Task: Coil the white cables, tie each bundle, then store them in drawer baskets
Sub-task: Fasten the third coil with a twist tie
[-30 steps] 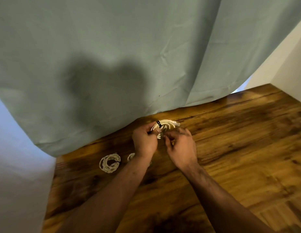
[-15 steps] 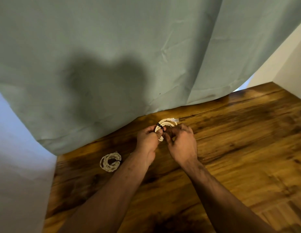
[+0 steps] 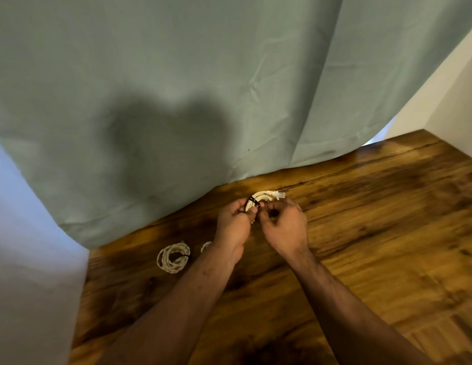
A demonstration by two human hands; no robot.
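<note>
A coiled white cable (image 3: 265, 196) is held just above the wooden table (image 3: 374, 219), close to the curtain's hem. A black tie (image 3: 253, 201) wraps one side of the coil. My left hand (image 3: 236, 225) grips the coil at the tie, and my right hand (image 3: 285, 225) pinches at the tie from the other side. Both hands hide most of the coil; its clear plug end (image 3: 279, 194) sticks out to the right. A second tied white coil (image 3: 173, 257) lies on the table to the left. A bit of a third white cable (image 3: 205, 246) peeks out beside my left forearm.
A pale green curtain (image 3: 177, 88) hangs along the table's far edge and bears my shadow. A white wall (image 3: 24, 246) borders the table on the left, another wall (image 3: 445, 96) on the right. Bare wood stretches to the right of my hands.
Both hands have closed in together on the black tie, fingertips now meeting. The coil has shifted slightly, its plug end now poking out to the right.
</note>
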